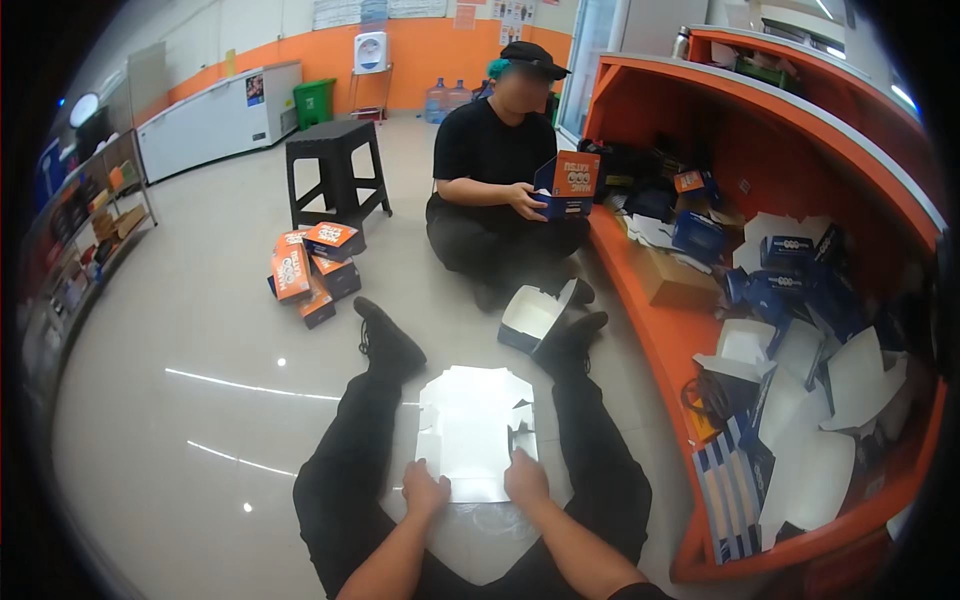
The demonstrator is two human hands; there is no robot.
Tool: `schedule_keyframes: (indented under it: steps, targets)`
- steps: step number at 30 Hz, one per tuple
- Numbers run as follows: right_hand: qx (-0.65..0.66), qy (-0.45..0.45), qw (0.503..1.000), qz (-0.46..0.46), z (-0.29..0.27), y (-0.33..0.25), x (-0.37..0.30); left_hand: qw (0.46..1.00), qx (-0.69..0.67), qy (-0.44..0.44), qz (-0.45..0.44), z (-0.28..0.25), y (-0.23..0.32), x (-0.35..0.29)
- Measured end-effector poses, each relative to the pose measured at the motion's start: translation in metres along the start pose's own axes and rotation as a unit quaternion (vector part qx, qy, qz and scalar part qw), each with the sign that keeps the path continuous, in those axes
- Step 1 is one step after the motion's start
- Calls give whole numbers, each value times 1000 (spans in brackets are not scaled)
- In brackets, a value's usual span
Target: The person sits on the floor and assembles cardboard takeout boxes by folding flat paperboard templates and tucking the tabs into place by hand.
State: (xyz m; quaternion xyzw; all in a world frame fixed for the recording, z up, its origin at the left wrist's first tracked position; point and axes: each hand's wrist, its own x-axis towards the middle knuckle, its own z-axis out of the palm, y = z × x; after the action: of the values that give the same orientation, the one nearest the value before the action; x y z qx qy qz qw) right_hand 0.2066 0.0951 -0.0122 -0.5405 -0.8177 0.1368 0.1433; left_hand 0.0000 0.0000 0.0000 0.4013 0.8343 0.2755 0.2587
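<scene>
Pinching near corners, left hand (427,489) and right hand (526,481) held the white carton blank (474,425) between my legs (345,450), folding seemingly left to do. Closed boxes (291,268) sat left, apparently done; an open box (524,318) rested by my right shoe (574,345), loose cartons (812,475) on the orange shelf (655,348).

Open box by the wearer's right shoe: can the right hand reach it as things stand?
Probably not: the right hand holds the white cardboard, and the open box sits beyond it, down by the right shoe.
</scene>
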Motion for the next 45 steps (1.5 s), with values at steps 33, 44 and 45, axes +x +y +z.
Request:
schedule_keyframes:
  steps: [33,44,45]
  targets:
    - [-101,-127,986,47,2,-40,-10,960,162,-123,191,10,11,-3]
    - [183,126,960,168,-25,14,11,978,-193,70,32,-4,28,11]
    - [201,188,949,153,-29,9,11,970,-214,104,55,-3,25,13]
